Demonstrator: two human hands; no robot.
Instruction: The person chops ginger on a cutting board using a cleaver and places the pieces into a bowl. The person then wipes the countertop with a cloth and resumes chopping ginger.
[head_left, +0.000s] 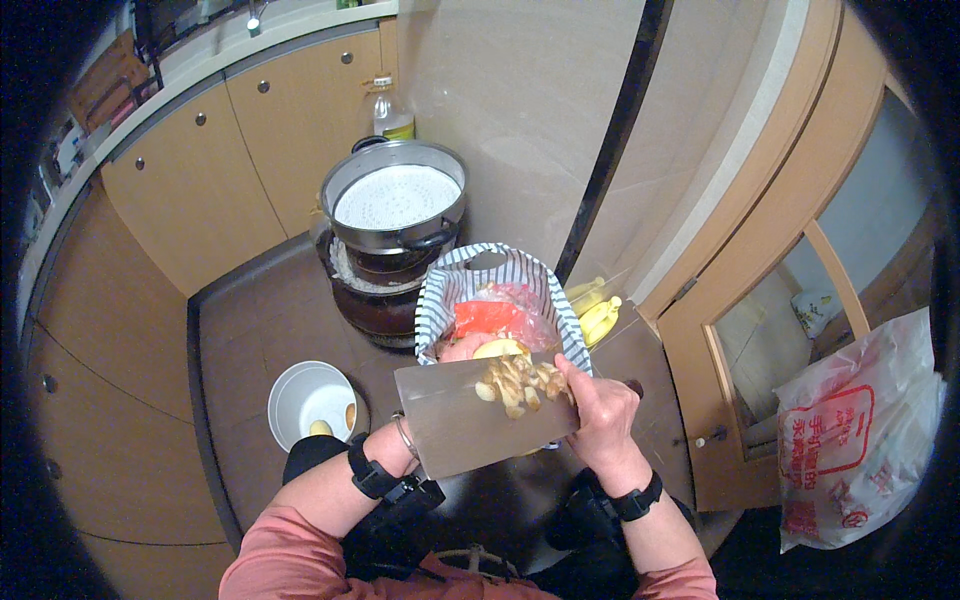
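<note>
My right hand (604, 412) grips the handle end of a broad cleaver (480, 435), its blade lying flat over the near edge of a striped bag. Small brown and pale peel scraps (521, 382) lie on the blade. The blade hides my left hand; only its wrist, with a bracelet, shows at the blade's left edge. Just beyond the blade, a pale yellow cut piece (500, 348) is in the striped bag (555, 281), among red and clear plastic (487, 319). On the left, a white bucket (281, 405) holds a pale peeled piece and a brownish one.
A steamer pot (394, 236) sits on a dark brown jar (382, 319) beyond the bucket. A plastic bottle (390, 124) stands by the wall. Yellow bananas (600, 322) lie right of the bag. Wooden cabinets (255, 150) line the left; a glazed wooden door (690, 397) and full plastic bag (862, 442) are right.
</note>
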